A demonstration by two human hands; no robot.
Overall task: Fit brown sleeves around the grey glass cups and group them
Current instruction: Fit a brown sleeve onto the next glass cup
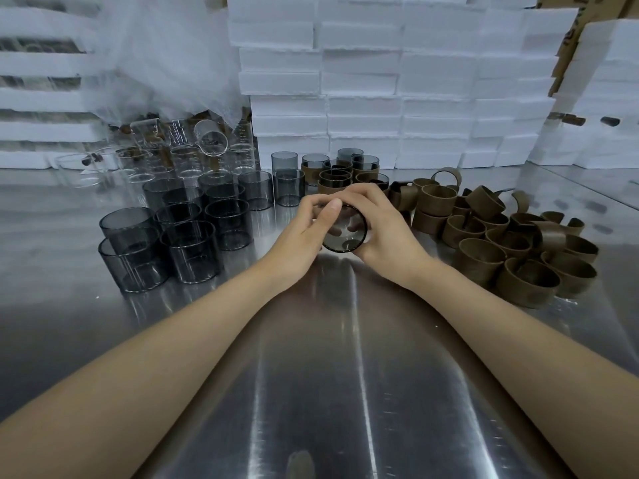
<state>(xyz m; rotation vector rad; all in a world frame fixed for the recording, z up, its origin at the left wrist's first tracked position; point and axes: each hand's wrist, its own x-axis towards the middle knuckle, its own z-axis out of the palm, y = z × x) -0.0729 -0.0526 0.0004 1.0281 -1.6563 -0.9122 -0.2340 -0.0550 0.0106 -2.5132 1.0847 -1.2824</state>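
Head view. A person holds one grey glass cup (345,233) just above the steel table (328,357), tipped on its side so that one round end faces the camera. The left hand (309,233) curls round the cup's left wall, thumb across the upper rim. The right hand (383,233) wraps the right wall, and its fingertips show through the glass. Whether a brown sleeve is already on this cup cannot be told, as the fingers cover its wall.

Bare grey cups (186,243) stand grouped to the left, sleeved cups (339,174) are gathered just beyond the hands, and loose brown sleeves (501,243) are heaped to the right. Clear beakers (186,157) and stacked white foam boxes (363,81) stand behind.

Likely hazards:
- The smooth glass may slip from the fingers and strike the steel if a tight sleeve is forced.
- A sleeve pushed on unevenly would probably seat crooked.
- Setting the cup down among the closely packed sleeved cups risks knocking glass against glass.
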